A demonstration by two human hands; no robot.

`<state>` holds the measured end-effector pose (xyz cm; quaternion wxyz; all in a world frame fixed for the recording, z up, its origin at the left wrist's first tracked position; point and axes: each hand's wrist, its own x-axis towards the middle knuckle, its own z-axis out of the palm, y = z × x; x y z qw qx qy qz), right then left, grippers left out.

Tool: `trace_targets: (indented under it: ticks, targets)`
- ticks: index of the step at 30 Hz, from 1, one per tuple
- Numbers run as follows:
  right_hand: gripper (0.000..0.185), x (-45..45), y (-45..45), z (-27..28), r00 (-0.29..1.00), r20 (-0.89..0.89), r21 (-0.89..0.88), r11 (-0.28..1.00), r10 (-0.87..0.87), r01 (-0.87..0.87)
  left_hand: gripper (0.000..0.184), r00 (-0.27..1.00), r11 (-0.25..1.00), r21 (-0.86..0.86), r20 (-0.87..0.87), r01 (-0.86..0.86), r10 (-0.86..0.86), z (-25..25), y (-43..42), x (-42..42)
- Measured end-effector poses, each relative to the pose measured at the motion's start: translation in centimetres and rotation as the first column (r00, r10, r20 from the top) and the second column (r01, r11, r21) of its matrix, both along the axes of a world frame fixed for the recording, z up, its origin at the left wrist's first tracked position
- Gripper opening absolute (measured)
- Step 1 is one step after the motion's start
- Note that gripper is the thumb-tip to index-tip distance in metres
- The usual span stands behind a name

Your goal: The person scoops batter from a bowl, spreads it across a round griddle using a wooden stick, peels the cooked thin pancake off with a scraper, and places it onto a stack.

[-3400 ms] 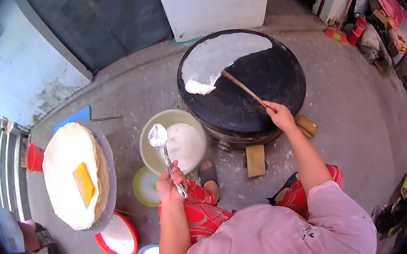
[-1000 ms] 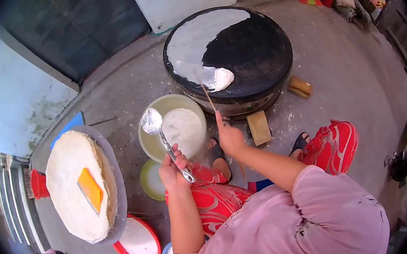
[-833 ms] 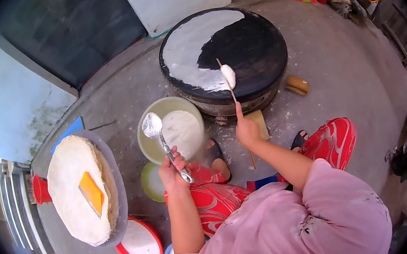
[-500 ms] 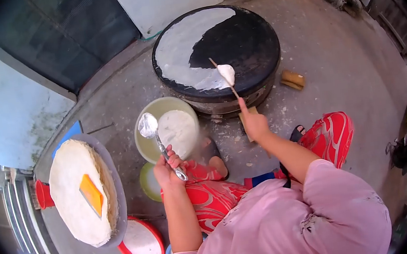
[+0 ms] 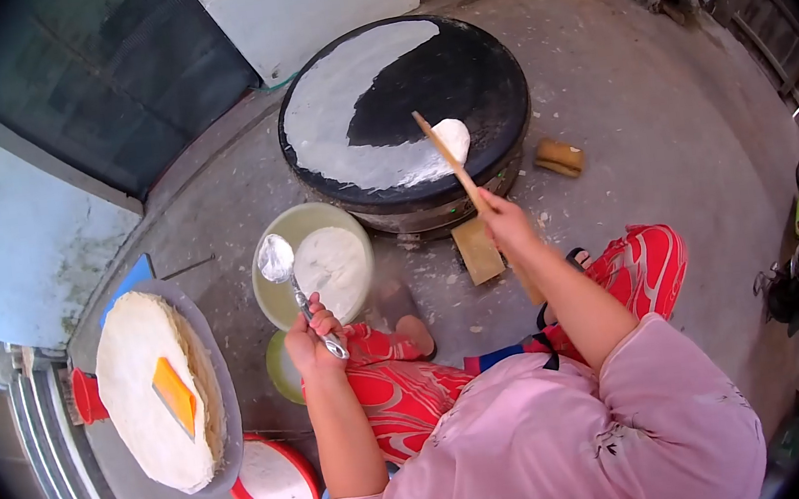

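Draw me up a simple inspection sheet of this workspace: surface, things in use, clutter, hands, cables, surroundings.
Surface: round, flat-topped black griddle, partly coated with thin white batter.
Things in use: slim flat wooden stick, shiny silver metal ladle, thick white dough lump.
Clutter: flat orange-and-grey scraper lying on a stack of round pale sheets.
Hands: right hand grips the stick; left hand grips the ladle's handle.
Cables: nothing seen.
Surroundings: speckled grey concrete floor, dark grey door.

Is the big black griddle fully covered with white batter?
Partly: white batter covers the left of the griddle, while bare black surface shows on the right.
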<state>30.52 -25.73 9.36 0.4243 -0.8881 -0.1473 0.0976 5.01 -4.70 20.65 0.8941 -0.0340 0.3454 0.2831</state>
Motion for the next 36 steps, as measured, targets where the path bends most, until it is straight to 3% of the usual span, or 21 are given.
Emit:
trace_targets:
  ticks: [1, 2, 3, 5, 7, 9, 12, 13, 15, 16, 17, 19, 23, 25, 27, 28, 29, 31, 33, 36]
  targets:
    - [0.039, -0.9, 0.6, 0.5, 0.986, -0.164, 0.175, 0.984, -0.007, 0.036, 0.031, 1.000, 1.000, -0.009, -0.007, -0.009, 0.008, 0.1, 0.0, 0.2]
    - [0.035, -2.7, -0.1, 1.0, 0.977, 0.167, -0.022, 0.991, 0.132, -0.131, 0.031, 1.000, 1.000, -0.018, -0.013, -0.016, 0.016, 0.2, -0.1, 0.4]
    - [0.040, -4.1, -0.8, 3.5, 0.917, 0.244, -0.221, 0.939, 0.315, -0.263, 0.031, 1.000, 1.000, -0.015, -0.018, -0.012, 0.011, 0.3, -0.3, 0.5]
    - [0.046, -2.2, -2.6, 1.0, 0.805, 0.471, -0.382, 0.906, 0.361, -0.183, 0.028, 1.000, 1.000, 0.014, -0.009, -0.028, 0.028, 0.5, -0.5, 0.8]
    - [0.052, 1.7, -4.7, 0.6, 0.820, 0.513, -0.389, 0.920, 0.253, -0.040, 0.028, 0.999, 0.999, 0.024, -0.020, -0.028, 0.028, 0.6, -0.7, 1.1]
    - [0.048, 3.9, -5.7, 2.6, 0.827, 0.512, -0.400, 0.916, 0.233, -0.010, 0.028, 0.999, 0.999, 0.032, -0.028, -0.022, 0.023, 0.5, -1.0, 1.4]
    - [0.039, 4.4, -4.9, 3.4, 0.962, 0.273, -0.185, 0.981, -0.001, 0.054, 0.028, 0.998, 0.999, 0.024, -0.039, -0.046, 0.047, 0.5, -0.9, 2.0]
    - [0.043, 3.6, -4.6, 2.9, 0.969, 0.248, -0.087, 0.996, -0.004, 0.026, 0.028, 0.998, 0.999, 0.026, -0.038, -0.043, 0.044, 0.4, -0.8, 2.0]
    - [0.046, 2.2, -5.8, 2.8, 0.835, 0.454, -0.200, 0.949, 0.309, -0.243, 0.032, 0.999, 0.999, -0.027, -0.017, -0.030, 0.029, 0.4, -0.7, 2.3]
    - [0.048, 2.6, -6.5, 2.2, 0.801, 0.482, -0.271, 0.930, 0.354, -0.249, 0.026, 0.998, 0.999, 0.015, -0.042, -0.050, 0.050, 0.7, -1.1, 2.7]
    - [0.048, 4.1, -7.6, 1.6, 0.804, 0.479, -0.269, 0.931, 0.353, -0.248, 0.026, 0.998, 0.999, 0.015, -0.046, -0.048, 0.048, 0.7, -1.1, 3.0]
    - [0.046, 8.2, -9.1, 1.2, 0.813, 0.539, -0.304, 0.951, 0.219, -0.054, 0.026, 0.998, 0.999, 0.013, -0.044, -0.049, 0.049, 0.5, -1.2, 3.1]
    - [0.045, 12.4, -8.4, 2.4, 0.822, 0.551, -0.270, 0.963, 0.144, 0.012, 0.025, 0.997, 0.999, 0.023, -0.061, -0.046, 0.048, 0.6, -1.3, 4.0]
    - [0.043, 10.8, -6.9, 2.7, 0.982, 0.189, 0.000, 1.000, -0.009, 0.009, 0.025, 0.996, 0.998, 0.012, -0.050, -0.067, 0.067, 0.6, -1.3, 4.3]
    - [0.047, 8.4, -8.5, 2.3, 0.814, 0.461, -0.043, 0.925, 0.353, -0.377, 0.025, 0.996, 0.997, 0.007, -0.055, -0.076, 0.076, 0.7, -1.3, 4.6]
    - [0.053, 8.1, -9.9, 3.0, 0.694, 0.497, -0.299, 0.853, 0.521, -0.427, 0.024, 0.996, 0.997, 0.017, -0.045, -0.077, 0.078, 0.6, -1.3, 4.8]
    - [0.053, 9.6, -11.5, 2.2, 0.695, 0.491, -0.301, 0.851, 0.525, -0.431, 0.024, 0.996, 0.997, 0.024, -0.041, -0.077, 0.078, 0.5, -1.3, 4.8]
    - [0.058, 14.4, -14.4, 0.7, 0.671, 0.578, -0.401, 0.878, 0.464, -0.262, 0.025, 0.995, 0.996, 0.021, -0.056, -0.084, 0.085, 0.8, -1.4, 5.3]
    - [0.059, 19.3, -14.6, 1.2, 0.653, 0.653, -0.369, 0.914, 0.382, -0.166, 0.024, 0.991, 0.995, 0.017, -0.086, -0.097, 0.099, 0.9, -1.7, 6.0]
    - [0.059, 22.3, -10.4, 3.5, 0.730, 0.613, -0.416, 0.909, 0.302, -0.026, 0.026, 0.991, 0.995, 0.017, -0.086, -0.099, 0.100, 0.9, -1.5, 6.7]
